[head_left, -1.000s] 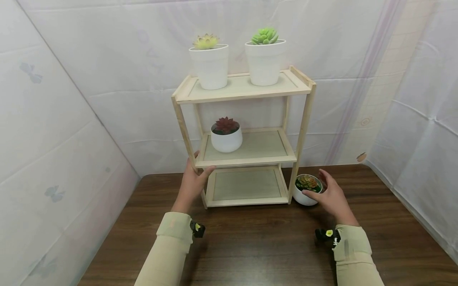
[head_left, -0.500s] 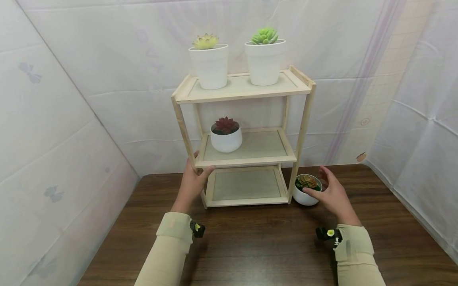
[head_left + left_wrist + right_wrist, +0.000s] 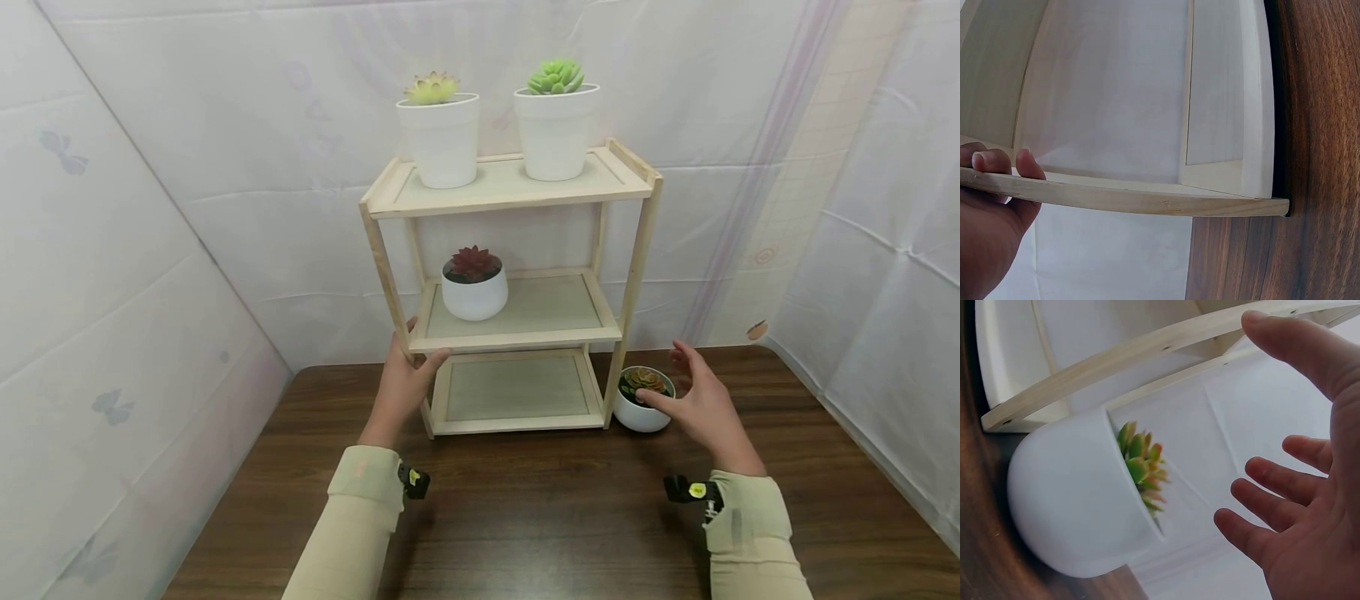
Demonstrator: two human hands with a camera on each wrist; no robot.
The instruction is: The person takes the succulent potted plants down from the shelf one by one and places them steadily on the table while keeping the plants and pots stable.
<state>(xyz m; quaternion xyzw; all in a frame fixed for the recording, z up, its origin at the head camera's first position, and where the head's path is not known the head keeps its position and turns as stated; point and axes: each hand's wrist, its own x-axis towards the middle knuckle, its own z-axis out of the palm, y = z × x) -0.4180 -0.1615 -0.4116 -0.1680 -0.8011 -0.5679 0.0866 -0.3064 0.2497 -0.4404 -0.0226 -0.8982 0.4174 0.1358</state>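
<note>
My left hand (image 3: 401, 387) grips the front left post of a pale wooden three-tier shelf (image 3: 517, 341), just under the middle board. In the left wrist view its fingers (image 3: 1027, 164) wrap over the post. My right hand (image 3: 708, 414) is spread beside a round white pot (image 3: 642, 417) holding a green-orange succulent (image 3: 643, 383). That pot stands on the table by the shelf's right front leg. From the right wrist, the thumb and fingers (image 3: 1272, 503) show apart from the pot, with nothing between them.
On the top board stand two tall white pots, one with a yellow succulent (image 3: 432, 87), one with a bright green succulent (image 3: 556, 77). A low white pot (image 3: 476, 298) with a dark red succulent sits left on the middle board. Patterned cloth (image 3: 247, 208) backs the brown table (image 3: 540, 517).
My right hand has shifted slightly right and away from the pot, its fingers spreading a little wider. The left hand, shelf and pots have stayed in place.
</note>
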